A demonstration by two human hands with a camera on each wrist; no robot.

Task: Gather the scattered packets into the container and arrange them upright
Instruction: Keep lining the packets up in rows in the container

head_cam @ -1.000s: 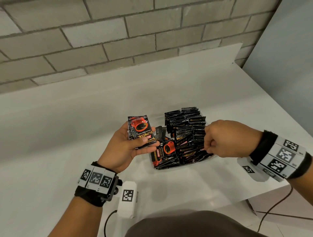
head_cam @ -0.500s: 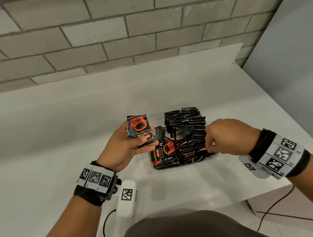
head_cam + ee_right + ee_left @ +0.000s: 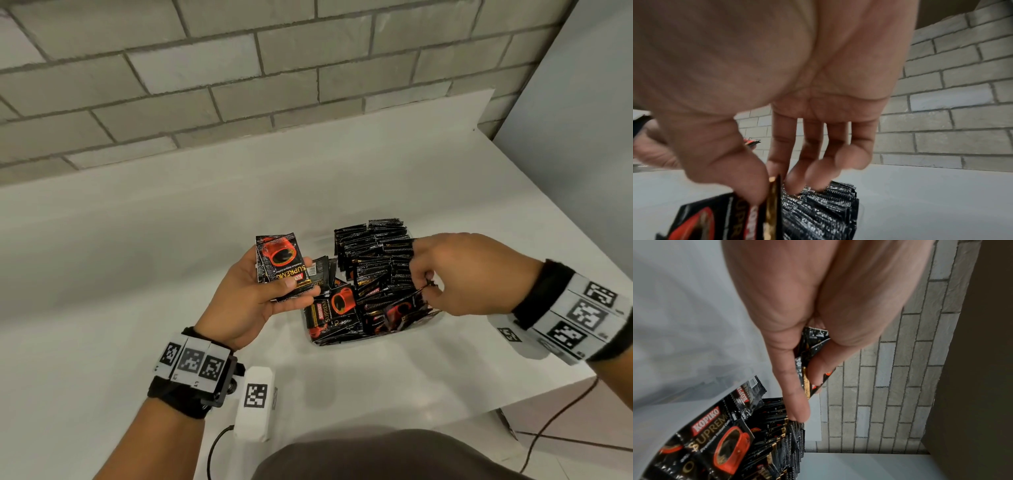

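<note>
A clear container [image 3: 432,318] on the white counter is packed with black coffee packets [image 3: 371,253], most standing on edge in rows. A few packets [image 3: 334,310] lie flat at its near left end. My left hand [image 3: 260,294] holds a small stack of black and red packets [image 3: 281,263] just left of the container, thumb on top; the left wrist view shows the stack [image 3: 807,369] pinched between thumb and fingers. My right hand [image 3: 445,274] reaches over the container's right side and pinches the top edge of one packet [image 3: 764,211] between thumb and forefinger, with its other fingers touching the upright rows [image 3: 824,204].
The white counter [image 3: 137,274] runs back to a low white upstand and a grey brick wall [image 3: 239,68]. A grey panel [image 3: 582,137] closes off the right side. The counter's near right edge [image 3: 479,407] drops to a tiled floor with a cable.
My right hand has opened from a closed fist beside the container, reached further over the rows and pinched a packet at the near right. The left hand with its stack has barely moved.
</note>
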